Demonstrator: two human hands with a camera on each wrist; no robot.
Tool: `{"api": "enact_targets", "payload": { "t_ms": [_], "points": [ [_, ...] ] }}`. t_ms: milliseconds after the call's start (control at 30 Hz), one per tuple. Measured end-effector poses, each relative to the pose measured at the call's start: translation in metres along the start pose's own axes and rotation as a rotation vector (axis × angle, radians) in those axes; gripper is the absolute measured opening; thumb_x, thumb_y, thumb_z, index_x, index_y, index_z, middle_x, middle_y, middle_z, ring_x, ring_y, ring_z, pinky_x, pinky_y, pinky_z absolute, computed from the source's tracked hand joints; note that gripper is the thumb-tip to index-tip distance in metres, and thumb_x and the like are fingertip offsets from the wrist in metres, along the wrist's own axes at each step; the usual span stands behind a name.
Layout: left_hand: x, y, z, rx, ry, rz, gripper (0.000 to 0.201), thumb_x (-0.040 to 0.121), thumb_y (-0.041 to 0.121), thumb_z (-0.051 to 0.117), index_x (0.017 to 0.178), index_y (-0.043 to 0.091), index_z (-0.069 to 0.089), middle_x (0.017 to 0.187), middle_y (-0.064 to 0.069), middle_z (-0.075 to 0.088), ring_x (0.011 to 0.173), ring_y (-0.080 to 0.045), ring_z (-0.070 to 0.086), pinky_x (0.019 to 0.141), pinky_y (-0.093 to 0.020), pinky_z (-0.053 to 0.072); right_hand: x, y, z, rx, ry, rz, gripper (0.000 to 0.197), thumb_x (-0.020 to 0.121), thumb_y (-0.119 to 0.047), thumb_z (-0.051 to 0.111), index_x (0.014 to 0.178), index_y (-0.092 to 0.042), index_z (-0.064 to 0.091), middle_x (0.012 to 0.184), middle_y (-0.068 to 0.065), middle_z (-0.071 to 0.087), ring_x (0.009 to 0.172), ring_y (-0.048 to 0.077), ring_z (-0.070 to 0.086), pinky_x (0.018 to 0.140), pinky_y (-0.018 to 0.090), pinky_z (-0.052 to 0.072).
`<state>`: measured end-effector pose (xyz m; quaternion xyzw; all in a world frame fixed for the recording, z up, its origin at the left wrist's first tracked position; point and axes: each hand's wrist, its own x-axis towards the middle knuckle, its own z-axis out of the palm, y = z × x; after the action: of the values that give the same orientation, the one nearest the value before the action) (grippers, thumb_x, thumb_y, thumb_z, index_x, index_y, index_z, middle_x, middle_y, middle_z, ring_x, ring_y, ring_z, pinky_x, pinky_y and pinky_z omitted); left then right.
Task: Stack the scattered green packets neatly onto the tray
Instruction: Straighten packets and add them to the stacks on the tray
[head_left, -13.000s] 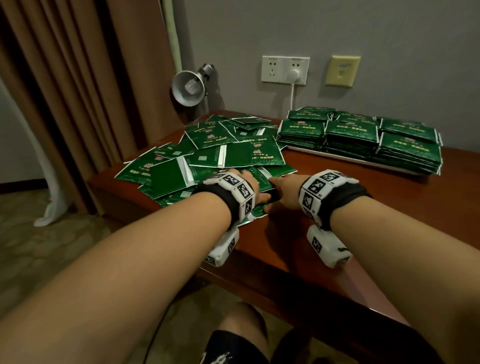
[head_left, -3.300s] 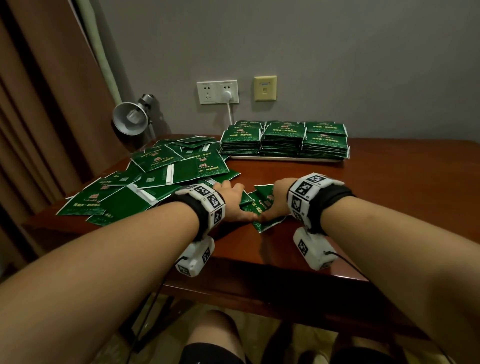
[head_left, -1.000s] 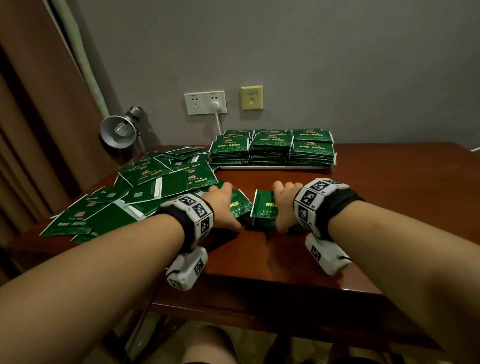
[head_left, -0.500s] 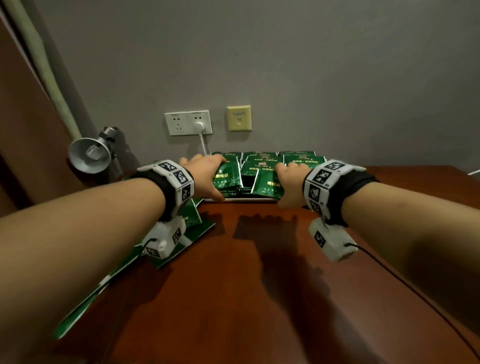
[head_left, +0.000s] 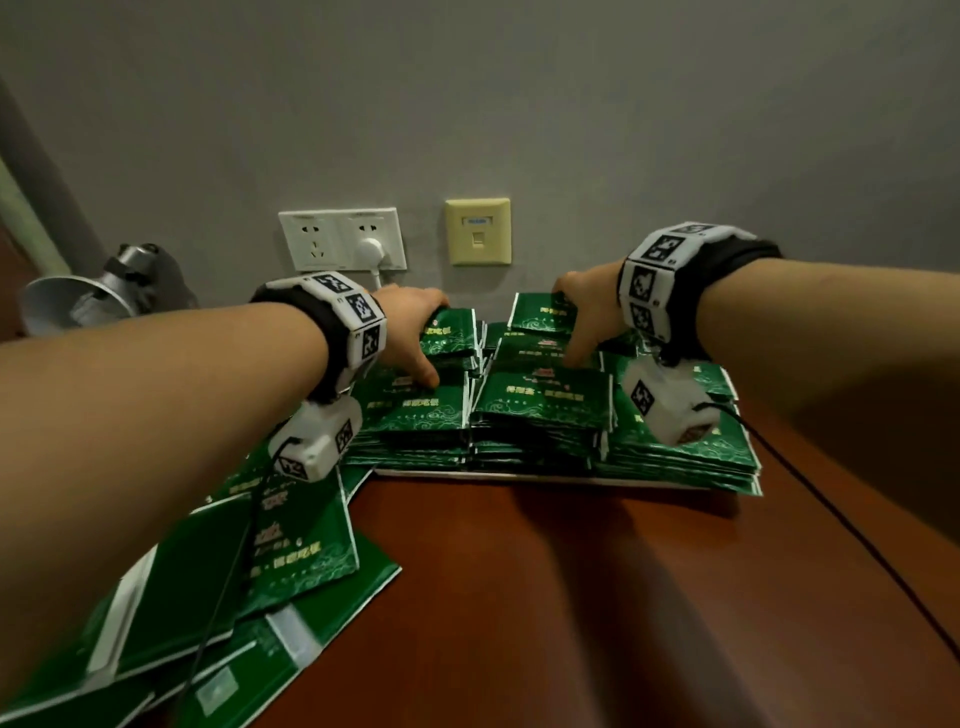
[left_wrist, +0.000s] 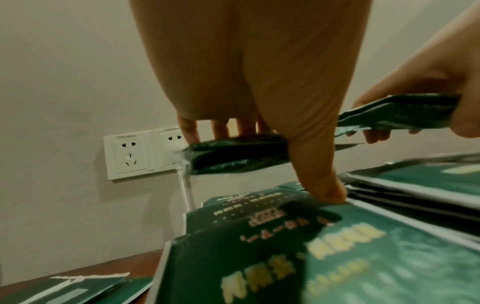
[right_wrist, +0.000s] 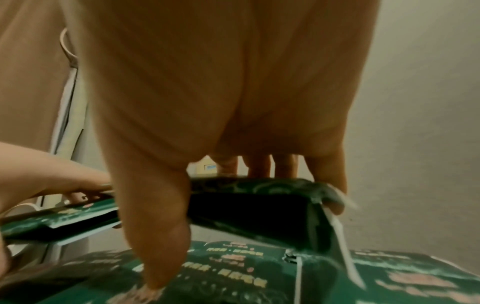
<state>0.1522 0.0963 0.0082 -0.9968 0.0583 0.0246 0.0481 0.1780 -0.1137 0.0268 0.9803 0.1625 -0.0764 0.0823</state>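
Note:
Both hands hover over the stacked green packets (head_left: 540, 400) on the white tray (head_left: 519, 475) at the back of the table. My left hand (head_left: 415, 332) grips a small bundle of packets (head_left: 449, 332) above the left stack, and its thumb (left_wrist: 324, 191) touches the top packet there. My right hand (head_left: 576, 322) grips a second bundle (head_left: 543, 314) above the middle stack, thumb (right_wrist: 161, 267) down on that stack. The left wrist view shows the left bundle (left_wrist: 233, 154) edge-on; the right wrist view shows the right bundle (right_wrist: 246, 205). Scattered packets (head_left: 291, 530) lie at the lower left.
The tray stands against a grey wall with a double socket (head_left: 343, 239), a plugged-in white cord and a beige wall plate (head_left: 478, 231). A metal lamp (head_left: 78, 301) sits at the left. A black cable (head_left: 831, 514) crosses the wooden table (head_left: 571, 597) on the right.
Both hands lifted their bundles from the table's front and carried them back over the tray stacks. The thumbs now touch the stacks, and the view has come closer.

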Motion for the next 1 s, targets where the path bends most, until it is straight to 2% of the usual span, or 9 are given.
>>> {"api": "enact_targets", "payload": {
  "t_ms": [100,233,333,467,633,800,900,1000],
  "points": [
    [0.018,-0.007,0.003,-0.019,-0.037,0.003,0.092,0.068,0.039,0.085,0.144,0.019,0.035,0.139,-0.003,0.050,0.124,-0.025,0.048,0.096,-0.034,0.040,0.023,-0.003,0.001,-0.010,-0.040,-0.014,0.086,0.074,-0.044,0.079,0.139,-0.006,0.038,0.125,0.013,0.057,0.108,0.030,0.059,0.092,0.042,0.051],
    [0.032,-0.008,0.008,-0.068,-0.076,0.015,0.094,0.068,0.034,0.086,0.145,0.017,0.034,0.140,-0.006,0.050,0.124,-0.026,0.050,0.096,-0.032,0.041,0.038,-0.006,0.002,0.019,-0.056,-0.031,0.092,0.074,-0.043,0.080,0.145,-0.009,0.033,0.137,0.012,0.050,0.118,0.029,0.054,0.097,0.039,0.047],
    [0.032,-0.008,0.012,-0.063,-0.093,0.032,0.105,0.068,0.039,0.085,0.152,0.019,0.024,0.149,-0.005,0.042,0.132,-0.027,0.044,0.103,-0.035,0.038,0.038,-0.007,0.000,0.075,-0.074,-0.043,0.093,0.077,-0.040,0.078,0.149,-0.014,0.027,0.147,0.007,0.042,0.127,0.028,0.048,0.101,0.037,0.043],
    [0.021,-0.009,0.007,-0.047,-0.076,0.018,0.108,0.068,0.043,0.083,0.153,0.023,0.019,0.150,-0.004,0.040,0.134,-0.028,0.041,0.106,-0.040,0.037,0.027,-0.008,0.000,0.047,-0.041,-0.062,0.088,0.080,-0.042,0.075,0.149,-0.015,0.028,0.147,0.006,0.042,0.127,0.026,0.048,0.100,0.034,0.041],
    [-0.018,-0.001,-0.004,-0.016,0.023,-0.006,0.097,0.075,0.044,0.078,0.152,0.020,0.023,0.148,-0.008,0.041,0.135,-0.031,0.037,0.108,-0.043,0.035,-0.012,-0.021,-0.005,0.048,0.027,-0.087,0.086,0.082,-0.045,0.072,0.149,-0.013,0.030,0.145,0.006,0.045,0.127,0.026,0.049,0.101,0.035,0.041],
    [-0.075,0.012,0.007,0.031,0.073,-0.023,0.087,0.078,0.052,0.072,0.148,0.022,0.030,0.141,-0.010,0.044,0.129,-0.032,0.038,0.105,-0.045,0.039,-0.071,-0.055,-0.004,0.042,0.088,-0.155,0.078,0.082,-0.045,0.071,0.144,-0.011,0.038,0.136,0.008,0.054,0.118,0.027,0.055,0.094,0.034,0.046],
    [-0.117,0.023,0.031,0.047,0.069,-0.032,0.080,0.079,0.049,0.071,0.146,0.024,0.033,0.136,-0.010,0.043,0.126,-0.031,0.039,0.102,-0.046,0.042,-0.105,-0.085,0.014,0.010,0.052,-0.213,0.074,0.081,-0.046,0.071,0.141,-0.012,0.043,0.128,0.008,0.058,0.111,0.026,0.058,0.085,0.031,0.048],
    [-0.160,0.027,0.061,0.057,0.027,-0.050,0.069,0.082,0.044,0.068,0.141,0.023,0.038,0.132,-0.011,0.041,0.123,-0.031,0.038,0.099,-0.043,0.042,-0.131,-0.120,0.047,-0.063,-0.031,-0.259,0.069,0.077,-0.050,0.069,0.132,-0.012,0.053,0.121,0.008,0.064,0.106,0.026,0.063,0.090,0.034,0.052]
  ]
}}
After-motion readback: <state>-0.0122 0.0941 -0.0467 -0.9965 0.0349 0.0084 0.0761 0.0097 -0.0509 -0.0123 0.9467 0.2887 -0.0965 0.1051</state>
